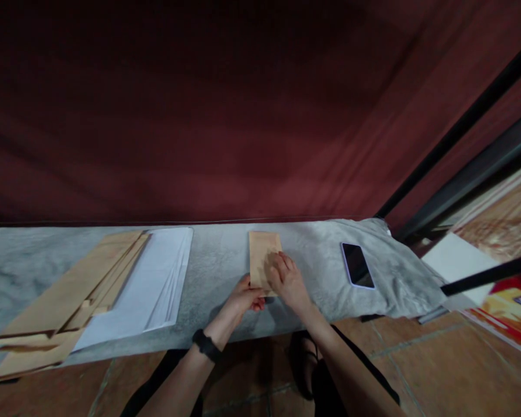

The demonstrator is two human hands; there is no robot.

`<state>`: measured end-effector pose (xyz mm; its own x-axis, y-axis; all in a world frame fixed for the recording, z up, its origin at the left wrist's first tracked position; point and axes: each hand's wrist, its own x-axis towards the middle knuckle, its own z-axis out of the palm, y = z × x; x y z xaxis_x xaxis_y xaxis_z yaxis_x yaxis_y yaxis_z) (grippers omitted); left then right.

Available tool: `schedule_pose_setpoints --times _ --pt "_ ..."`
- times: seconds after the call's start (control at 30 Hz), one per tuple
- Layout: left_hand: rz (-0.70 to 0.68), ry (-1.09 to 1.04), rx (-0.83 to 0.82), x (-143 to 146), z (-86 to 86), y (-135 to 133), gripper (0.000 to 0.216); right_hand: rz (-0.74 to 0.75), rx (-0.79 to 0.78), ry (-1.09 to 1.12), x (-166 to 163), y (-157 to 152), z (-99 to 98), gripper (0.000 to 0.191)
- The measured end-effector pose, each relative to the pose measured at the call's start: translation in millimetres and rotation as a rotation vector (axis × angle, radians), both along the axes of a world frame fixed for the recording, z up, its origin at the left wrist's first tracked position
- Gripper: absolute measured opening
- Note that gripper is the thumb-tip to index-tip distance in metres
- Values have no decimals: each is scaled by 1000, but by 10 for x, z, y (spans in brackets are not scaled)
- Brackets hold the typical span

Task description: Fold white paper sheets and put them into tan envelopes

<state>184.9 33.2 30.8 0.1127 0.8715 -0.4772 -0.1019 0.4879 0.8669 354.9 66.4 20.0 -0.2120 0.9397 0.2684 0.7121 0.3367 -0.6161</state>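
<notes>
A small brown paper envelope [263, 249] lies on the grey cloth in front of me, its long side pointing away. My left hand [245, 296] pinches its near left corner, with the thumb on top and the other fingers curled underneath. My right hand [289, 281] rests on the envelope's right side, fingers stretched out over the paper. Whether the envelope holds anything is hidden.
At the left lie large brown paper envelopes [82, 278] in an overlapping pile, partly covering white paper sheets [156, 284]. A phone [358, 265] is on the grey cloth [219, 255] at the right. Black metal bars [460, 127] cross the right side; behind hangs a dark red curtain [243, 145].
</notes>
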Motion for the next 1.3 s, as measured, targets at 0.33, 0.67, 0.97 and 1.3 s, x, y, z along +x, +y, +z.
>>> schedule_pose_setpoints --times 0.33,0.67,0.97,1.3 --pt "-73 108 -49 22 -44 -27 31 39 -23 -302 -291 312 -173 56" --pt "-141 1059 839 111 9 -293 44 59 -2 -288 -159 593 -170 55" --pt "-410 1000 943 111 -111 -228 45 257 13 -421 -234 1149 -53 54" --pt "-483 922 901 -3 -53 -216 46 466 -85 -409 -67 811 -106 56"
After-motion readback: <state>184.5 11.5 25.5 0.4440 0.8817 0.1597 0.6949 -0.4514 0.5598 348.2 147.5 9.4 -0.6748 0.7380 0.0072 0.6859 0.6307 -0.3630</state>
